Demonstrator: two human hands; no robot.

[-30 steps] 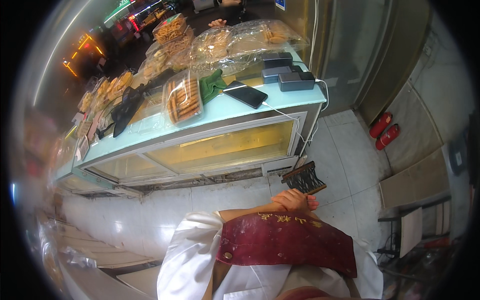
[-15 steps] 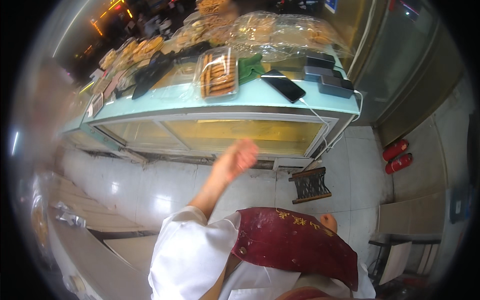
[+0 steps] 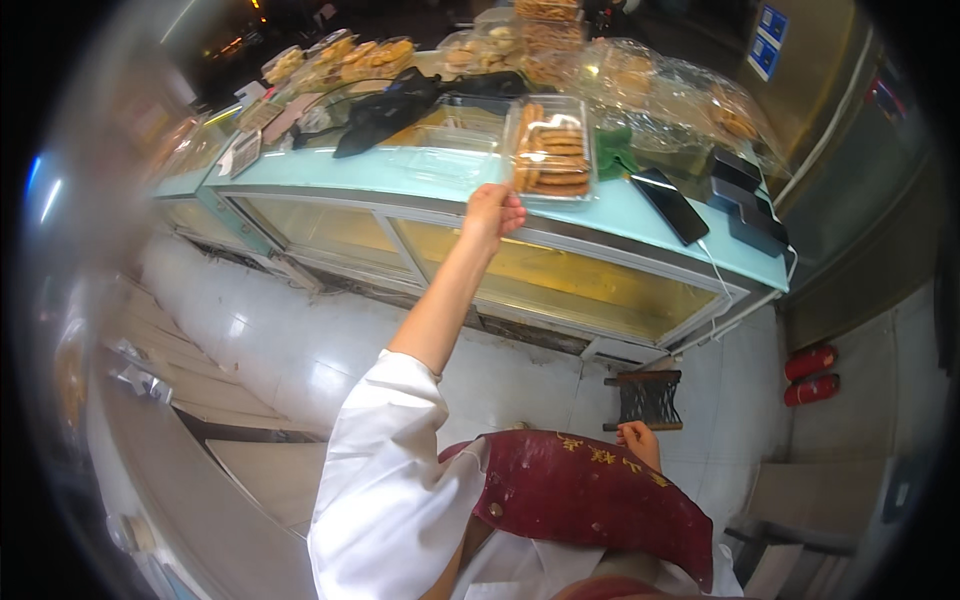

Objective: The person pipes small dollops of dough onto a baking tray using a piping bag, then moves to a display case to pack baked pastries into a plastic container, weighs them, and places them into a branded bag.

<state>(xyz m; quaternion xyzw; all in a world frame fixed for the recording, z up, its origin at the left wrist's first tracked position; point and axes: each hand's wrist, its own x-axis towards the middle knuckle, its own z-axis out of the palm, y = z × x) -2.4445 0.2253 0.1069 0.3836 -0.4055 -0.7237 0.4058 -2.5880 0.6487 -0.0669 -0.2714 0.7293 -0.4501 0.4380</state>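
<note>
Two bare hands show: the left hand (image 3: 493, 213), near the middle of the frame, reaches up to the front edge of a pale blue counter (image 3: 330, 172), and the right hand (image 3: 638, 443) is low, right of centre. The left hand's fingers are curled, right at the lower left corner of a clear plastic box of biscuits (image 3: 552, 155); whether they grip it, I cannot tell. That box lies on the counter, just above the centre of the frame, its long brown biscuits showing through the lid. The right hand's fingers are bent too, partly hidden by the dark red apron (image 3: 600, 505), so how far they are closed I cannot tell. Just right of the box is a green cloth (image 3: 617, 155), then a black phone (image 3: 672, 208) with a white cable (image 3: 716, 265), then some dark boxes (image 3: 750, 210). Black fabric (image 3: 390, 112) lies to the upper left, and a folding stool (image 3: 650, 398) stands on the floor just above the right hand.
</note>
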